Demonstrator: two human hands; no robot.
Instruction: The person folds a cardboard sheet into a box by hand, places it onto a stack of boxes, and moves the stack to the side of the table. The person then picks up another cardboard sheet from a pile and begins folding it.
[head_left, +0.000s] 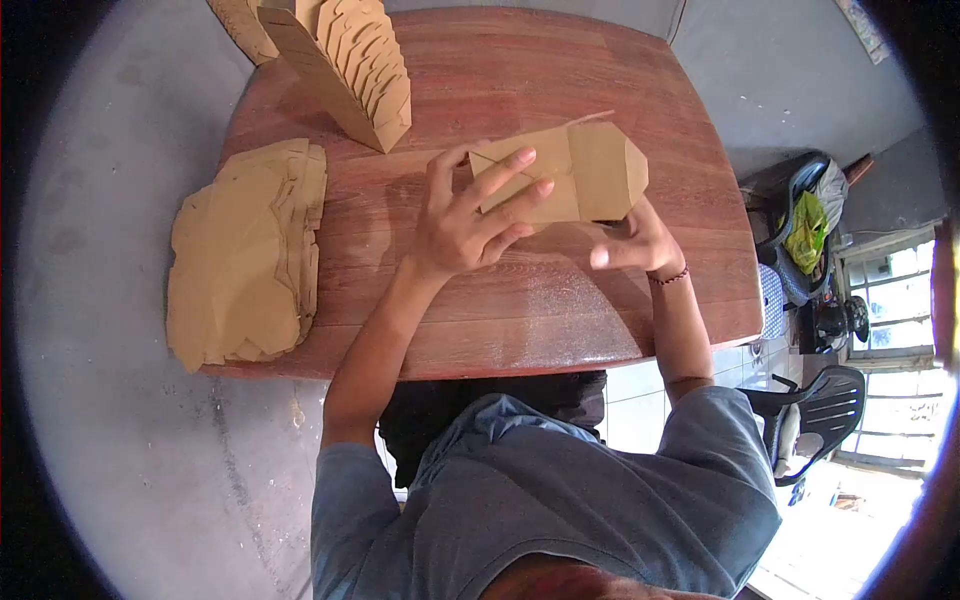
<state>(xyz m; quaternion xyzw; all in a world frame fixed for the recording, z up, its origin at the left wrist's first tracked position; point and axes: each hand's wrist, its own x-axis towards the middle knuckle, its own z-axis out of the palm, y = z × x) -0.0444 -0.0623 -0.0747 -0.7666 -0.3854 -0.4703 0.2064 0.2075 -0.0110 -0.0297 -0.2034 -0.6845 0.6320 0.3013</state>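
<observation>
A small brown cardboard box (560,180), partly folded with a flap at its right end, is held above the table. My left hand (470,215) grips its left part, with the fingers spread over the near face and the thumb behind. At the lower right corner, my right hand (642,240) supports the box; its fingers go behind the cardboard and are mostly hidden, while the thumb sticks out below, apart from the box. On the table's left side lies a pile of flat cardboard blanks (245,255). A row of nested folded cardboard pieces (345,75) stands at the back left.
The wooden table (470,320) has its near edge just in front of my body. Another cardboard piece (243,28) is at the far left corner. To the right are a chair with bags (808,230) on it, a dark plastic chair (830,410) and a window (890,300).
</observation>
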